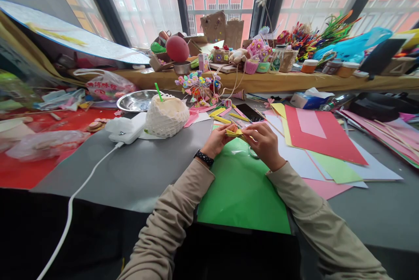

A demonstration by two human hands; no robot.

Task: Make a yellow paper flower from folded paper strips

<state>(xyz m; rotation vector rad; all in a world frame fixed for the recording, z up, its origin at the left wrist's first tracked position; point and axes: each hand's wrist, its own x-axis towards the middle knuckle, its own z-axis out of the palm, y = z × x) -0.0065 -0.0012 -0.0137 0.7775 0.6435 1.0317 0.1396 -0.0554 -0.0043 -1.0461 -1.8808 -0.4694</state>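
Between my two hands is a small folded piece of yellow paper (233, 133), held above a green sheet (244, 188). My left hand (216, 140) pinches its left side, with a dark band round the wrist. The fingers of my right hand (262, 141) close on its right end. Partly covered by the right hand, a small round metal object (253, 152) rests on the green sheet. Folded yellow paper strips (222, 119) and pink strips lie just beyond my hands, beside a dark phone (249, 113).
A white coconut in foam netting (166, 116) with a green straw stands left, near a metal bowl (134, 101) and a white power strip (131, 128) with a cable. Coloured paper (327, 136) is stacked right. Craft flowers (198, 86) stand behind; the sill (147, 80) holds jars and pipe cleaners.
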